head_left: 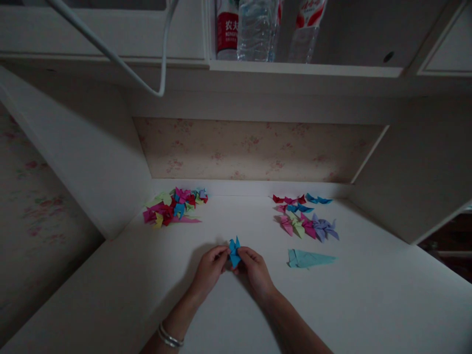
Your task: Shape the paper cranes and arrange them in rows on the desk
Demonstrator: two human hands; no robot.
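A small blue folded paper piece [234, 250] is pinched between both my hands at the middle of the white desk [368, 305]. My left hand [211, 268], with bracelets on its wrist, grips the piece's left side. My right hand [254, 270] grips its right side. Both sets of fingers are closed on the paper, just above the desk surface.
A heap of several multicoloured folded papers [175, 206] lies at the back left. Rows of folded pieces [306, 216] lie at the back right, with a light teal folded sheet [309, 258] nearer me. Water bottles [258, 29] stand on a shelf above. White walls enclose the desk.
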